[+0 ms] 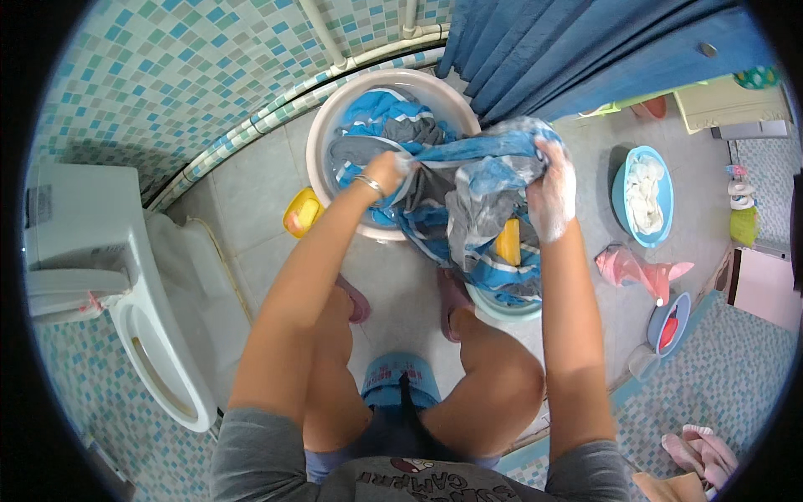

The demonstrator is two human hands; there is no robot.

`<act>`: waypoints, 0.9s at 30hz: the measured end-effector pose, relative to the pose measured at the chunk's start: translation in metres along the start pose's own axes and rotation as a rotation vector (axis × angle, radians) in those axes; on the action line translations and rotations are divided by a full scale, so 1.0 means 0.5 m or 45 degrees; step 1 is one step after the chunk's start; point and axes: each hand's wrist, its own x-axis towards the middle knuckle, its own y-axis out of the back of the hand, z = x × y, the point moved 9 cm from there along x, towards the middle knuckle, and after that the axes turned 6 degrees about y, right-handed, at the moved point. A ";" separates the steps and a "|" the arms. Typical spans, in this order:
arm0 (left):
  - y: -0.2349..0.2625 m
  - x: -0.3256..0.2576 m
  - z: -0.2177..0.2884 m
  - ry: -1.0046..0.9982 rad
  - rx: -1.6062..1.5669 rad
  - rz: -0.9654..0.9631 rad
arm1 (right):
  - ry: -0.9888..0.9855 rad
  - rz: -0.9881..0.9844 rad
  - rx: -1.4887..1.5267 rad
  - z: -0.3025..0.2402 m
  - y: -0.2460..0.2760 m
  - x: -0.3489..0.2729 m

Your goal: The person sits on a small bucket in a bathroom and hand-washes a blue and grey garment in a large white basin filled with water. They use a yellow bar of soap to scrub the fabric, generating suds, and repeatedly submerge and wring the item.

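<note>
The left hand point(389, 172) and sudsy right hand point(553, 192) grip blue-grey cloth point(477, 205) spanning the pink washbasin point(314, 146) and pale-blue basin point(507, 315); a tug could tip the yellow block point(508, 243) off it.

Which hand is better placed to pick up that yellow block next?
Probably the right hand: it is closer to the yellow block, while the left hand is over the tub. Both hold the cloth, so either would have to let go first.
</note>
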 end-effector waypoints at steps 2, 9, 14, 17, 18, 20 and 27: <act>0.029 0.004 -0.043 -0.505 0.345 0.226 | -0.055 0.132 0.173 0.062 0.034 0.005; -0.047 -0.002 -0.143 0.061 -1.070 0.217 | 0.262 -0.190 -1.178 0.207 -0.002 0.022; -0.187 -0.003 -0.080 -0.094 -0.190 -0.148 | 0.860 -0.412 -2.284 0.249 -0.076 0.037; -0.266 0.002 -0.113 -0.001 0.153 -0.536 | 0.398 -0.328 -1.807 0.297 -0.026 0.058; -0.272 -0.002 -0.117 -0.001 0.278 -0.661 | 0.212 -0.207 -1.621 0.291 -0.015 0.064; -0.253 -0.027 -0.066 -0.250 0.552 -0.413 | 0.199 0.084 -1.015 0.292 0.090 0.071; -0.034 -0.014 -0.257 0.107 -0.674 0.452 | -0.404 0.268 0.336 0.315 0.114 0.007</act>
